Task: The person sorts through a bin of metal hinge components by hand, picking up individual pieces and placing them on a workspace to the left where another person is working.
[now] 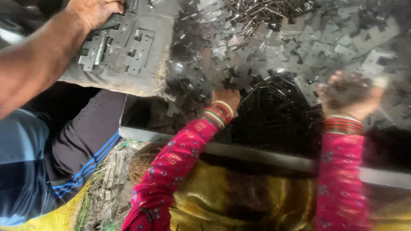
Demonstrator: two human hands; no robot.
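**Two hands in a heap of stamped metal plates**

The person's left hand reaches forward into a big heap of flat metal plates. These are small grey stamped pieces with notches, lying on a dark work surface behind a metal edge rail. The fingers of this hand are pushed in among the plates and are hidden, so I cannot tell if they are spread or closed on something. On the wrist there are red and gold bangles, and the sleeve is pink with a small pattern.

The right hand is further to the right, also at the heap. It is blurred. Its fingers look curled over some plates, with the knuckles up, but I cannot see clearly what it grips. This wrist also carries red bangles.

At the far side of the heap lie many thin metal pins, mixed with the plates.

At the upper left, another person's hand presses on a grey cloth pad, where several notched plates lie together. This person's bare forearm goes down to the left edge. Below it there are dark trousers with blue stripes.
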